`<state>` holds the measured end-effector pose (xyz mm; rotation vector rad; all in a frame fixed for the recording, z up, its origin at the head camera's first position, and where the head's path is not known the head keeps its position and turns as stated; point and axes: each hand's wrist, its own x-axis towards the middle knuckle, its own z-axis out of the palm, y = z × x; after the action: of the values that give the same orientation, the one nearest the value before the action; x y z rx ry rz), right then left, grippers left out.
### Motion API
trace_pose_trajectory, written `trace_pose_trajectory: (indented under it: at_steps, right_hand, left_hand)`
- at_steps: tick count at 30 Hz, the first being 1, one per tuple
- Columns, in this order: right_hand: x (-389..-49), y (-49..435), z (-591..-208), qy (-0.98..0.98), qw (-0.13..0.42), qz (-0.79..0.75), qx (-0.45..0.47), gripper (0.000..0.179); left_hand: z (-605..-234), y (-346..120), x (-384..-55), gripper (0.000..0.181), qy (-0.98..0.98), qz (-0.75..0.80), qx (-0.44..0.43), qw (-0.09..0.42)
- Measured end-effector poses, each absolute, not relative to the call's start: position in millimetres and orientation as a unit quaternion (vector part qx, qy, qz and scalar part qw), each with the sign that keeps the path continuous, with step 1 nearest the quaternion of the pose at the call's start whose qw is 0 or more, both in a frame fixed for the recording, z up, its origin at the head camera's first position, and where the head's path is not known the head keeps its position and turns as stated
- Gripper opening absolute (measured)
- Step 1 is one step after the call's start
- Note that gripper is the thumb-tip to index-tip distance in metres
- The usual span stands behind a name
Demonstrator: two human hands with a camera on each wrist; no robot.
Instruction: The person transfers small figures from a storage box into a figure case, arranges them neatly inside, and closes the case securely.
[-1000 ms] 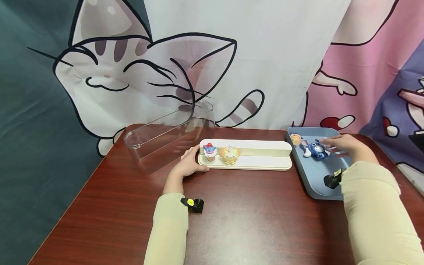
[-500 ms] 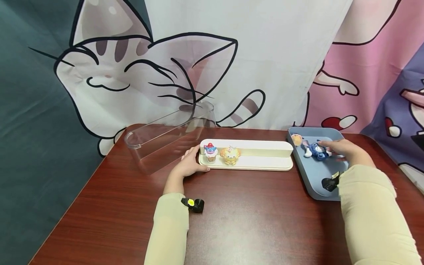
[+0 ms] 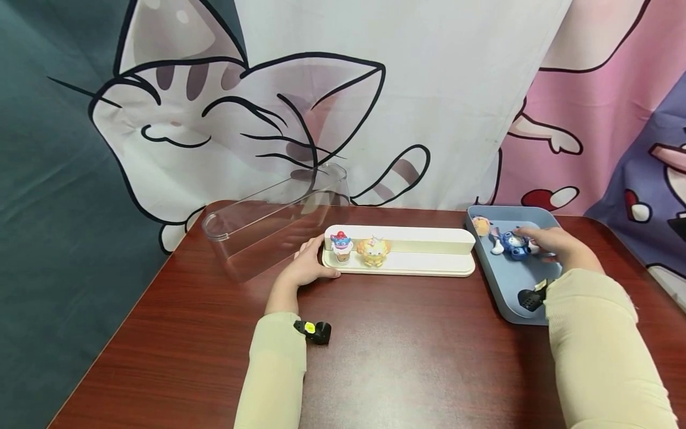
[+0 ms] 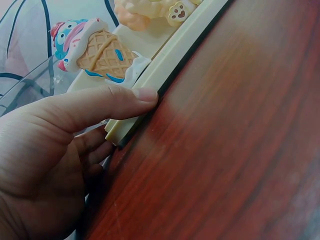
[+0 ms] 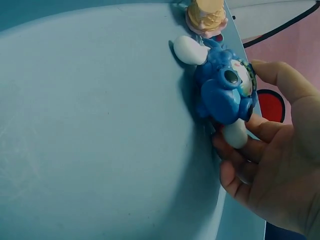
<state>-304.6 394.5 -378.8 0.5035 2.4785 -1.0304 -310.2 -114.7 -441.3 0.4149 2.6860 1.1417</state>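
Note:
My left hand (image 3: 306,266) grips the left end of a long cream display base (image 3: 423,262), thumb on its front edge, fingers behind the end. On the base stand an ice-cream-cone figurine (image 3: 341,247) with a blue-and-red top and, to its right, a yellow figurine (image 3: 373,251). My right hand (image 3: 565,241) is inside the blue-grey tray (image 3: 514,292), with its thumb and fingers on either side of a blue figurine (image 5: 220,90) with white ends. Beside that figurine, at the tray's far left corner, lies a yellow-and-pink figurine (image 5: 205,17).
A clear plastic cover (image 3: 268,220) rests behind and left of the base. Behind the brown wooden table (image 3: 407,345) hangs a cartoon-printed curtain (image 3: 439,101). The tray stands close to the right end of the base.
My right hand has moved slightly left and its fingers have closed in on the blue figurine. The left hand keeps its place on the base.

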Motion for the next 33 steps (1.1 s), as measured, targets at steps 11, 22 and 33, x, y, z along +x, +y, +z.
trace_pose_trajectory:
  at_steps: [11, 22, 33]
  right_hand:
    - [-303.6, 387.3, -376.3, 0.866, 0.112, -0.455, 0.175, 0.088]
    - [-307.6, 376.9, -361.3, 0.819, 0.060, -0.552, 0.146, 0.075]
    - [-310.5, 340.5, -336.4, 0.781, -0.018, -0.621, 0.063, 0.011]
  left_hand:
    - [-442.9, -115.1, -309.6, 0.099, 0.908, 0.384, 0.139, 0.097]
    - [-445.1, -115.7, -310.6, 0.099, 0.910, 0.379, 0.137, 0.098]
    - [-445.1, -115.7, -310.8, 0.098, 0.909, 0.382, 0.135, 0.100]
